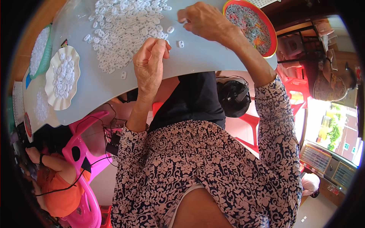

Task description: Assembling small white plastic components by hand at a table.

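My left hand [149,66] is closed at the near edge of a heap of small white oval plastic pieces with two holes [127,32]. Its thumb presses against the curled fingers, and whatever lies between them is hidden. Over the grey table [213,57], my right hand [203,22] reaches in from the right with bent fingers. Its fingertips are blurred, so their contents cannot be made out. Between the hands lies a lone white piece [181,44]. Beside my right wrist stands a red bowl with a yellow rim [272,36], filled with small grey metal springs [249,28].
At the left are a cream scalloped dish [50,85] of white pieces and a green basket [48,49] with more. A person in orange [64,186] sits by a pink chair [89,201]. Below the table hangs a black bag [232,98], near a red stool [251,129].
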A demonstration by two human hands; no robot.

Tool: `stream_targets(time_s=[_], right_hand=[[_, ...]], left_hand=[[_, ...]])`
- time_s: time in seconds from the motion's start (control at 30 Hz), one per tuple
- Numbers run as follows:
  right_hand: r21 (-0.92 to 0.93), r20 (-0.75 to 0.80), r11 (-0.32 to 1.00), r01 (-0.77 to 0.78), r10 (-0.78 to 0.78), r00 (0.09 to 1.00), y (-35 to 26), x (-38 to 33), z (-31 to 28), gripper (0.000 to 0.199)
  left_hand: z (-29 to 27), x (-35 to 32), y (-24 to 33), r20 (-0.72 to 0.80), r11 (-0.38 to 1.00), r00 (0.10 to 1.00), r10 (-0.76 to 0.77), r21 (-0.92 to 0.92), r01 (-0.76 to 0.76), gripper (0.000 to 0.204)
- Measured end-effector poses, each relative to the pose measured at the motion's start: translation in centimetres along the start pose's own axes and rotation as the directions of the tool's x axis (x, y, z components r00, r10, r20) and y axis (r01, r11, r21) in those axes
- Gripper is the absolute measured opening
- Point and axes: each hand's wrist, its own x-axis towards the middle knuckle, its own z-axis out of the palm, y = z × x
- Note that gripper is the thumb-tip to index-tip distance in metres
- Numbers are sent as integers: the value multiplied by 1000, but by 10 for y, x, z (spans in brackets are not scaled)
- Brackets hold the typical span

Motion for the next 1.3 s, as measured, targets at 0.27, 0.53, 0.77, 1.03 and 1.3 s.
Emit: stream_targets(time_s=[0.27, 0.53, 0.77, 1.03, 1.3], right_hand=[[168, -125, 978, 121, -100, 987, -3, 12, 24, 15], [253, 94, 959, 130, -158, 983, -13, -10, 10, 18], [244, 55, 969, -31, 18, 998, -23, -29, 15, 17], [298, 39, 954, 15, -28, 999, -18, -34, 19, 14], [666, -18, 746, -4, 22, 1000, -14, -40, 6, 12]], left_hand=[[1, 3, -3, -46, 988, 995, 86, -122, -91, 23], [-1, 6, -4, -125, 972, 991, 56, -221, -83, 24], [-2, 4, -2, -72, 992, 991, 113, -55, -118, 21], [3, 3, -1, 22, 959, 992, 127, 252, -128, 15], [11, 5, 2, 149, 861, 956, 254, 416, -294, 13]])
